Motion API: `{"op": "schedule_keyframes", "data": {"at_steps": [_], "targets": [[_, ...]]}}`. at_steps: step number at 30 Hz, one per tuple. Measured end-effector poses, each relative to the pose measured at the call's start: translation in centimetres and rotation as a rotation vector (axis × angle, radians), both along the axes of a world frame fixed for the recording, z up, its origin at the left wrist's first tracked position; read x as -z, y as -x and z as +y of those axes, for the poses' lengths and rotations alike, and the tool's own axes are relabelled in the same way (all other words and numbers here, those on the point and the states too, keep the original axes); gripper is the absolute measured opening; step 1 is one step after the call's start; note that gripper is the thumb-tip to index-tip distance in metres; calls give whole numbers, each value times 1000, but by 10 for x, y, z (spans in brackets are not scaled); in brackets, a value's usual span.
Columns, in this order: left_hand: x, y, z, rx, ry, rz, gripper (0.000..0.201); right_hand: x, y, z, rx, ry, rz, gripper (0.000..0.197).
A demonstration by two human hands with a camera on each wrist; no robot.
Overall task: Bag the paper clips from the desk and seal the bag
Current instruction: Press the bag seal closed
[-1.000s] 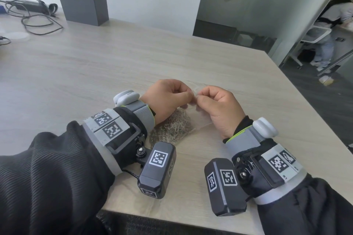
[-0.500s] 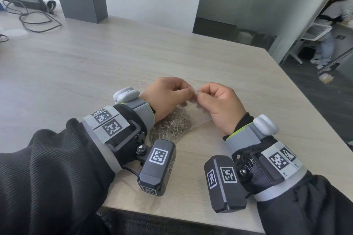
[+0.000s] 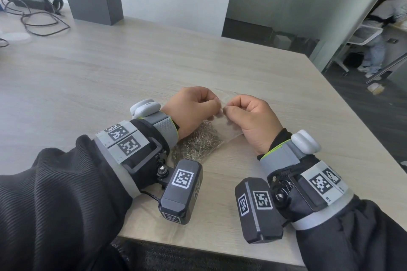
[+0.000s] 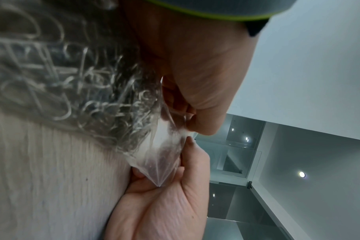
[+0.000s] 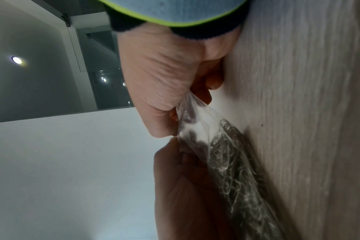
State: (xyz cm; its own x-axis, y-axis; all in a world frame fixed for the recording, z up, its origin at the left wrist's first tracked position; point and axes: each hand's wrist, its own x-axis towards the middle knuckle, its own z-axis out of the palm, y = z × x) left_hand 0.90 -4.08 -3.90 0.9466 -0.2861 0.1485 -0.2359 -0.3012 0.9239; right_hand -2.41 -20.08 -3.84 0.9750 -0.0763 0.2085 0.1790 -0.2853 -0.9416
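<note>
A clear plastic bag lies on the wooden desk between my two hands, with a heap of silver paper clips inside its near end. My left hand pinches the bag's top edge with thumb and fingers. My right hand pinches the same edge right beside it, fingertips almost touching. In the left wrist view the bag is stretched taut from the paper clips up to both pinches. The right wrist view shows the bag and the paper clips against the desk.
A grey organiser box with papers and a mesh cup stands at the far left, with black cables beside it. The desk's right edge drops to a dark floor. A person sits beyond the glass door.
Both hands stay pinched on the bag's top edge; they have drawn very slightly apart along it. The bag and clips have not shifted.
</note>
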Motion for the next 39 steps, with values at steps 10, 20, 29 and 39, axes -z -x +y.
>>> {"op": "schedule_keyframes", "data": {"at_steps": [10, 20, 29, 39], "targets": [[1, 0, 0, 15, 28, -18, 21, 0, 0, -1, -8, -3, -9, 8], [3, -3, 0, 14, 56, 14, 15, 1, -2, -4, 2, 79, -1, 13], [1, -1, 1, 10, 1, -43, 21, 1, 0, -3, 2, 63, 5, 8], [0, 0, 1, -1, 73, 20, 14, 1, -1, -5, -27, 91, -1, 14]]}}
